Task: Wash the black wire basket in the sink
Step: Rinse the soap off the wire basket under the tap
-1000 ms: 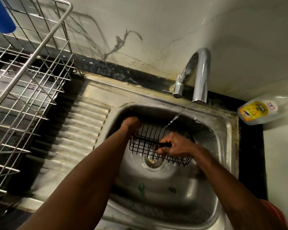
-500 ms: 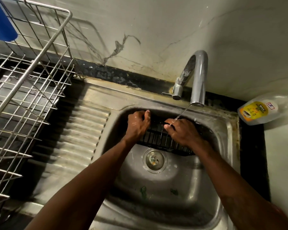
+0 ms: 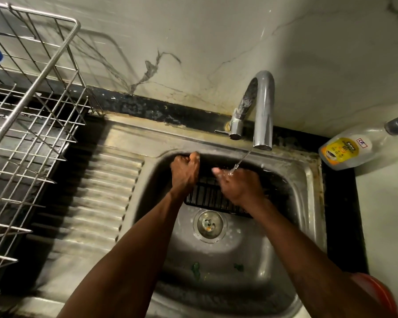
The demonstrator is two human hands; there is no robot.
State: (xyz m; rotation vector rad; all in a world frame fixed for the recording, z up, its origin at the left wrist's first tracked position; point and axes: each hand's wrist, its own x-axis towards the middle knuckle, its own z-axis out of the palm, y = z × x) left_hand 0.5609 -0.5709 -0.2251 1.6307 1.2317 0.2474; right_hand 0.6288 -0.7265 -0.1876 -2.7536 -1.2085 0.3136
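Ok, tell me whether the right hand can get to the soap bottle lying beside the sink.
Probably yes. The right hand is on the black wire basket in the basin, and the soap bottle lies just past the right rim of the sink. Nothing stands between them.

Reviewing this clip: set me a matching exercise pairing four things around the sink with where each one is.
Things:
1 black wire basket
2 tap
3 bottle
4 dish rack

Places:
A right of the sink, by the wall
B inside the sink, near its back wall
C left of the ribbed drainboard
D above the sink's back rim, water running

Pairs: 1-B, 2-D, 3-A, 4-C
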